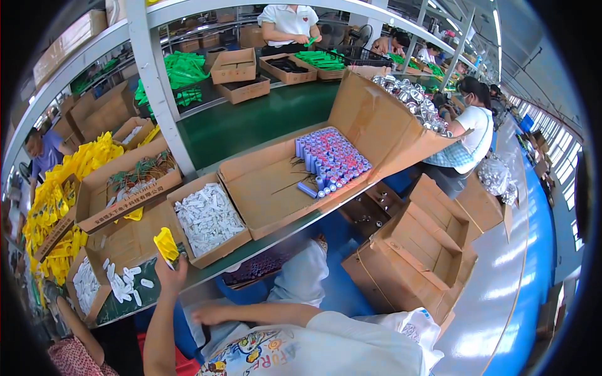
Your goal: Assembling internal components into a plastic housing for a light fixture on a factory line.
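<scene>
We're noting L hand (172, 271) fingers pinching yellow plastic housing (166, 243); R hand (209, 314) fingers blurred, can't tell. We're judging housing-handling step underway, next move prob. needing R hand.

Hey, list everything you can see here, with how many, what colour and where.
Yellow casing: one, yellow, in the left hand
Other yellow casings: many, yellow, heaped far left
White plastic parts: many, white, in cartons and loose on the bench
Cylindrical battery cells: many, purple-blue, in the long carton
Wired boards: several, partly green, left of centre
Green pieces: many, green, top left and centre
Silver reflector-like parts: many, silver, upper right
Stacked cartons: several, brown, right
Co-workers: at least five, varied clothing, around
Left hand: one, bare, around the yellow casing
Right hand: one, bare, below the bench edge
</scene>
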{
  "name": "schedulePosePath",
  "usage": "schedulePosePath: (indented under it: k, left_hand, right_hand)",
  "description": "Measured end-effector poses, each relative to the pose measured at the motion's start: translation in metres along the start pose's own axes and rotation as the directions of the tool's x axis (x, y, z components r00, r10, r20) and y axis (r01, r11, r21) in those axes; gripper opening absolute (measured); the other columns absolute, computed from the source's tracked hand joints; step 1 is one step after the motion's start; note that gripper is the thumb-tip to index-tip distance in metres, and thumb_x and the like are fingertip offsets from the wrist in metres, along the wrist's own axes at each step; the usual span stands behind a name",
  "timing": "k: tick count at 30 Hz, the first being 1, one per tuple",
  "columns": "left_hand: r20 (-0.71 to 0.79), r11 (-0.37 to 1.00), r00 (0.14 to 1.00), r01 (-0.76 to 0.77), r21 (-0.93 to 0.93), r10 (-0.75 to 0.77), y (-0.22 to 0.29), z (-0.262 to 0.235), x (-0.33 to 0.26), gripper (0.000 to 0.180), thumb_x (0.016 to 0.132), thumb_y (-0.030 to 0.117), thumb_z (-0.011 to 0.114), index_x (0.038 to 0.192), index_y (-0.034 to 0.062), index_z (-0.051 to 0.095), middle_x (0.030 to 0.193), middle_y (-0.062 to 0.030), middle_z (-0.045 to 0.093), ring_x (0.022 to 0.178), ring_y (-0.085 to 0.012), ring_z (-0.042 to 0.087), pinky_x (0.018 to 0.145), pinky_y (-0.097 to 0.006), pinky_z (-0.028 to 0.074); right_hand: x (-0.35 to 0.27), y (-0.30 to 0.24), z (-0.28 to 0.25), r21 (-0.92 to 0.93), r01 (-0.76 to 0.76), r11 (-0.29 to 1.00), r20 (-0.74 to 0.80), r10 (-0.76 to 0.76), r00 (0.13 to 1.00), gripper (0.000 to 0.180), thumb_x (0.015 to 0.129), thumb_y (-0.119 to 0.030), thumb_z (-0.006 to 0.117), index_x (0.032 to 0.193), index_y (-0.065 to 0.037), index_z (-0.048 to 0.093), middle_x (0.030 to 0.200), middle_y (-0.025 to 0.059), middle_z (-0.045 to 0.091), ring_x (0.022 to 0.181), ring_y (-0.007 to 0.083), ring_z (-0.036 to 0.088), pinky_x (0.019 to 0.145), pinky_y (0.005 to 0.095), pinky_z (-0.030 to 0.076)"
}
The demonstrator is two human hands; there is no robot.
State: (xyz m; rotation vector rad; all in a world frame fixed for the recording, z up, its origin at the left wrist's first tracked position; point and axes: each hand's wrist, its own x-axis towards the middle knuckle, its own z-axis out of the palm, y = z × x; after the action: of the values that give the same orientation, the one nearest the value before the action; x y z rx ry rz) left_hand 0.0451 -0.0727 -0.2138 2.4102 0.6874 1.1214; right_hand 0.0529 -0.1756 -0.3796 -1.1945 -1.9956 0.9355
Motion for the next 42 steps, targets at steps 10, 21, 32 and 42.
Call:
schedulePosePath:
  k: [10,21,32,42]
  left_hand:
    - [-0.08,0.995,0.991,0.103,-0.002,-0.102,0.009,-0.003,0.005,0.029,0.082,0.014,0.066,0.101,-0.003,0.052,0.077,-0.0169,0.062,0.07,-0.0305,0.063,0.063,-0.036,0.047]
    - [-0.042,0.982,0.982,0.186,0.016,-0.185,-0.011,-0.008,0.012,0.027,0.087,0.015,0.064,0.105,-0.0027,0.054,0.082,-0.0121,0.061,0.076,-0.0216,0.059,0.069,-0.033,0.046]
    - [0.614,0.314,0.668,0.742,-0.592,-0.42,0.151,-0.041,0.022,0.029,0.085,0.022,0.066,0.104,0.0036,0.055,0.081,-0.0073,0.062,0.071,-0.0174,0.063,0.064,-0.031,0.054]
    - [0.681,-0.287,0.713,0.626,-0.725,-0.168,0.104,-0.001,0.041,0.048,0.086,0.017,0.058,0.129,0.0025,0.041,0.102,-0.0117,0.059,0.095,-0.0227,0.059,0.085,-0.037,0.049]
  right_hand:
    - [-0.024,-0.043,-0.029,-0.162,-0.488,0.858,-0.415,0.389,0.822,0.021,0.077,-0.021,0.068,0.086,-0.003,0.061,0.083,0.0147,0.062,0.079,0.0324,0.061,0.072,0.0424,0.049]
    - [-0.065,-0.119,-0.015,0.141,0.12,0.983,0.176,-0.144,0.974,0.025,0.075,-0.025,0.057,0.066,-0.003,0.062,0.071,0.0187,0.063,0.069,0.0358,0.061,0.064,0.0468,0.046]
    - [-0.203,-0.145,-0.191,0.203,-0.411,0.889,-0.587,0.446,0.675,0.011,0.087,-0.015,0.057,0.089,-0.005,0.063,0.086,0.0132,0.063,0.081,0.0315,0.062,0.073,0.0381,0.049]
    - [-0.088,-0.165,-0.267,0.481,-0.089,0.872,-0.744,0.46,0.486,0.027,0.096,-0.017,0.05,0.116,0.0,0.055,0.112,0.0087,0.058,0.105,0.0155,0.054,0.088,0.0284,0.044]
